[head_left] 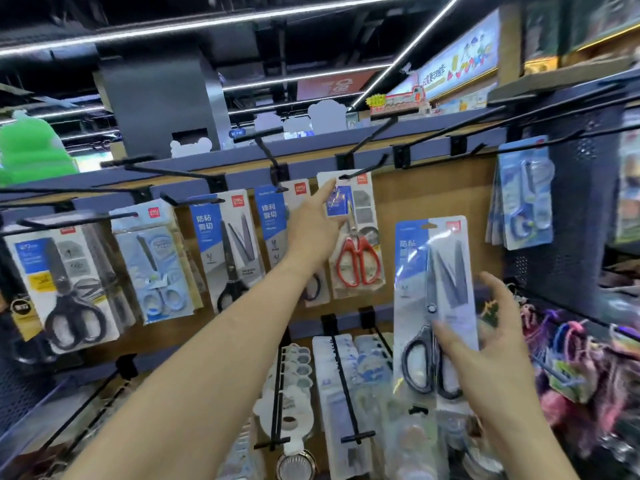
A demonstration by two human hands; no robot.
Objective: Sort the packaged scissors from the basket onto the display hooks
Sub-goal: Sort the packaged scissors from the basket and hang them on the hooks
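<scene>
backboard [433,199] lies bare between red-handled pack [358,251] and blue packs [523,202]; hooks [401,156] jut above

One wide-angle head view from standing height faces the hook display board [433,199] almost squarely and at arm's reach. The left hand [313,233] reaches its hanging cards and the right hand [491,344] holds a scissors pack [436,306] just before it.
</scene>
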